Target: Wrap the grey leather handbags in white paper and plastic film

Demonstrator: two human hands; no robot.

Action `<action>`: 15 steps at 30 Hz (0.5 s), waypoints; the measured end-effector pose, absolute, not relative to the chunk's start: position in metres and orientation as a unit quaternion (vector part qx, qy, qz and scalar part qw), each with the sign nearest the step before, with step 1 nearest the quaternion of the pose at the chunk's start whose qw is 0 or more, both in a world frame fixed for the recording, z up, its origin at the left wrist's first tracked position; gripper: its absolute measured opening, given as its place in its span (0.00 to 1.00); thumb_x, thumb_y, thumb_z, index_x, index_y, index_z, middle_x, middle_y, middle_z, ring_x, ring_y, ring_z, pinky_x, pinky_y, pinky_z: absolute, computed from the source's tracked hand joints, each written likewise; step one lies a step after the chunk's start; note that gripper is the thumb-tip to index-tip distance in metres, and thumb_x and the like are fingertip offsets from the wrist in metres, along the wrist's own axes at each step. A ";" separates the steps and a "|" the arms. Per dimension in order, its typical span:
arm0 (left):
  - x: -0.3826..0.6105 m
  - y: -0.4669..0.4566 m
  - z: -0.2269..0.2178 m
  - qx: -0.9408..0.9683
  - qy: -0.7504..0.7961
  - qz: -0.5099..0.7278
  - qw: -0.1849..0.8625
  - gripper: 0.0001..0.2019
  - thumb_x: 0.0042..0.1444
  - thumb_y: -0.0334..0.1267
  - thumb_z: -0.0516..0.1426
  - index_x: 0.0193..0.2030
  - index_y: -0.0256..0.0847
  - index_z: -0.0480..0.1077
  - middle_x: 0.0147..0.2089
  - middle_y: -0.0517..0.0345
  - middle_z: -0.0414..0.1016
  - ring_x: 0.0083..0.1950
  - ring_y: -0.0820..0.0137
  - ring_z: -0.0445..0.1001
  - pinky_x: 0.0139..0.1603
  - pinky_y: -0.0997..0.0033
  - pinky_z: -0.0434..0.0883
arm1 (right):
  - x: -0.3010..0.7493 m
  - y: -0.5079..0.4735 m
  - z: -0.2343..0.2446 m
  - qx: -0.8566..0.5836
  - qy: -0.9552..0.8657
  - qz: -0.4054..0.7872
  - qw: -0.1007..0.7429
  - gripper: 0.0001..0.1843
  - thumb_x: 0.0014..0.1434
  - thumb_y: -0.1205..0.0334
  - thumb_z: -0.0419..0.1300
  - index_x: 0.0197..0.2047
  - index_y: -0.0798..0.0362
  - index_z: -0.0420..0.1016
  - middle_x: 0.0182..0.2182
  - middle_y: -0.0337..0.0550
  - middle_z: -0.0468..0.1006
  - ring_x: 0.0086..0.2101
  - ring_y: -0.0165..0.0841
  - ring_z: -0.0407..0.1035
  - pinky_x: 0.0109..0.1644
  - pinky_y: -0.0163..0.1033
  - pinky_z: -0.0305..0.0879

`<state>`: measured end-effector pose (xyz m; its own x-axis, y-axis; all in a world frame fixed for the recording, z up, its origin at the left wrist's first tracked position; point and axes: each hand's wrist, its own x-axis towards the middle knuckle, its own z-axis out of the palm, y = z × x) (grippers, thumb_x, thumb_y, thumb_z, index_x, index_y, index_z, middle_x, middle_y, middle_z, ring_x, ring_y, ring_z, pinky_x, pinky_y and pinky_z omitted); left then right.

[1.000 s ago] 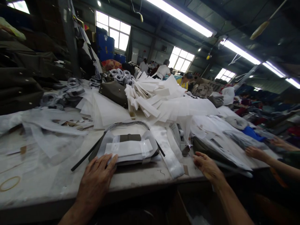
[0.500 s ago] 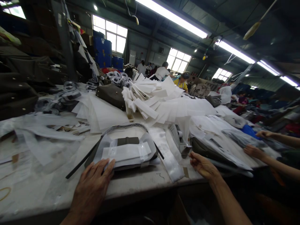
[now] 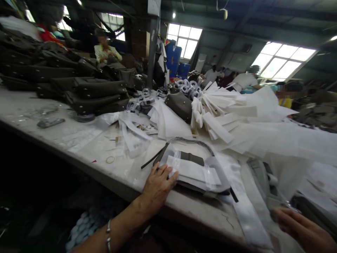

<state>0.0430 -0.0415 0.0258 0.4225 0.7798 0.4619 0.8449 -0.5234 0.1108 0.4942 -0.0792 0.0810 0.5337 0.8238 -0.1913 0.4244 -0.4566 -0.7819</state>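
A dark olive handbag (image 3: pixel 193 158) lies on the table, covered with white foam sheets (image 3: pixel 192 170) and strips of clear tape. Its handle (image 3: pixel 193 141) arches over the far side, wrapped in grey film. My left hand (image 3: pixel 159 182) rests on the bag's near left corner, fingers stretched out over the foam. At the lower right, my right hand (image 3: pixel 302 226) has its fingers pressed together beside the metal end of a grey tape dispenser (image 3: pixel 263 179). What its fingertips pinch, if anything, is too blurred to make out.
Behind the bag rises a heap of white foam sheets (image 3: pixel 237 109). Dark bags (image 3: pixel 94 91) are stacked at the left, near several wrapped rings (image 3: pixel 142 102). A long white strip (image 3: pixel 244 200) hangs toward the table edge. A person (image 3: pixel 106 51) sits behind the stack.
The view has swung left, bringing the stacked bags and a seated person into sight. My left hand stays on the bag. My right hand remains by the dispenser, now lower right; the neighbour's hands are out of view.
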 end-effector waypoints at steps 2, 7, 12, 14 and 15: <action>0.042 -0.043 0.026 -0.840 -0.489 -0.226 0.061 0.18 0.65 0.39 0.55 0.61 0.51 0.66 0.58 0.56 0.71 0.61 0.60 0.66 0.68 0.52 0.54 | 0.443 -0.059 0.113 -0.749 -0.503 0.344 0.261 0.21 0.31 0.36 0.68 0.21 0.45 0.79 0.23 0.48 0.74 0.25 0.39 0.66 0.29 0.41 0.67; 0.041 -0.042 0.029 -0.849 -0.481 -0.210 0.061 0.18 0.66 0.38 0.53 0.62 0.50 0.65 0.58 0.53 0.70 0.61 0.57 0.65 0.66 0.51 0.55 | 0.296 -0.001 0.170 -0.523 -0.688 0.498 0.066 0.23 0.50 0.38 0.65 0.28 0.52 0.75 0.22 0.38 0.69 0.25 0.30 0.59 0.30 0.34 0.59; 0.041 -0.040 0.030 -0.855 -0.481 -0.187 0.044 0.20 0.66 0.38 0.52 0.64 0.49 0.64 0.59 0.50 0.69 0.62 0.55 0.65 0.67 0.48 0.53 | 0.212 0.051 0.171 -0.395 -0.771 0.486 -0.117 0.19 0.52 0.45 0.66 0.28 0.54 0.75 0.21 0.32 0.68 0.24 0.25 0.58 0.27 0.30 0.53; 0.041 -0.040 0.029 -0.859 -0.475 -0.186 0.046 0.21 0.66 0.38 0.52 0.65 0.49 0.63 0.60 0.50 0.69 0.62 0.54 0.65 0.67 0.48 0.53 | 0.193 0.068 0.166 -0.377 -0.794 0.439 -0.186 0.15 0.51 0.50 0.67 0.27 0.53 0.76 0.20 0.31 0.68 0.23 0.25 0.58 0.25 0.30 0.52; 0.041 -0.039 0.029 -0.860 -0.473 -0.187 0.049 0.21 0.66 0.38 0.53 0.65 0.48 0.62 0.60 0.50 0.69 0.62 0.54 0.65 0.67 0.48 0.52 | 0.185 0.075 0.164 -0.373 -0.802 0.413 -0.217 0.12 0.51 0.53 0.67 0.27 0.53 0.76 0.19 0.31 0.69 0.23 0.25 0.60 0.25 0.30 0.52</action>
